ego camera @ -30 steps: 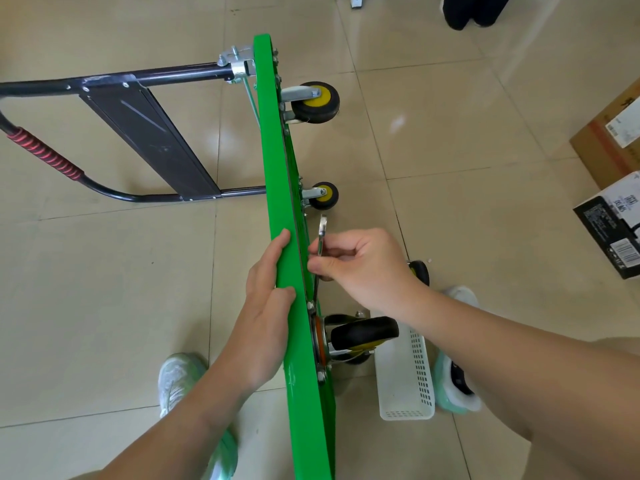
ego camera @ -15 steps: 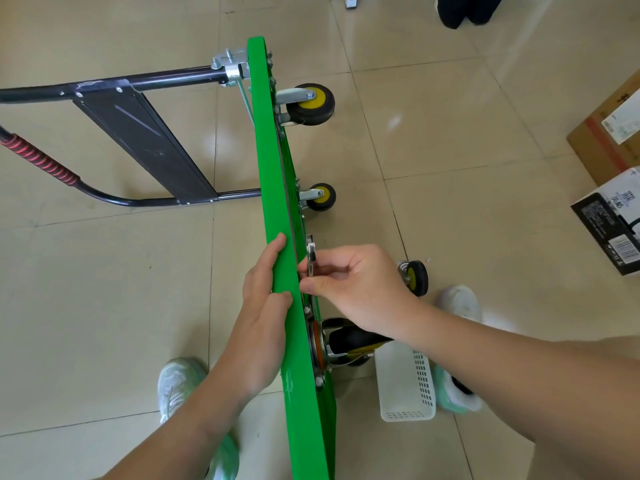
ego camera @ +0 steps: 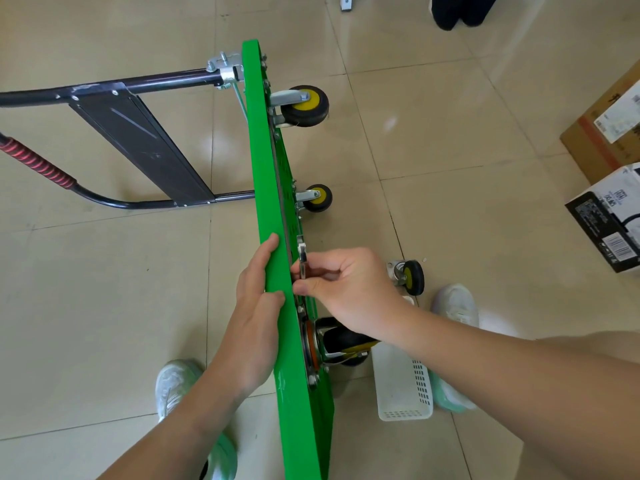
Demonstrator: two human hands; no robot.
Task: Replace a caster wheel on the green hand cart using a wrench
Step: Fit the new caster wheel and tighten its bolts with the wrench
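The green hand cart [ego camera: 273, 168] stood on edge, running from twelve to six o'clock through mid-view. The left hand [ego camera: 254, 306] lay with straight fingers along its rim, bracing it. The right hand [ego camera: 346, 289] pinched the wrench [ego camera: 302, 252] against the underside. The step probably called for seating the wrench squarely and turning in short strokes. The bolt and wrench head were hidden. A loose caster [ego camera: 412, 277] lay at three o'clock.
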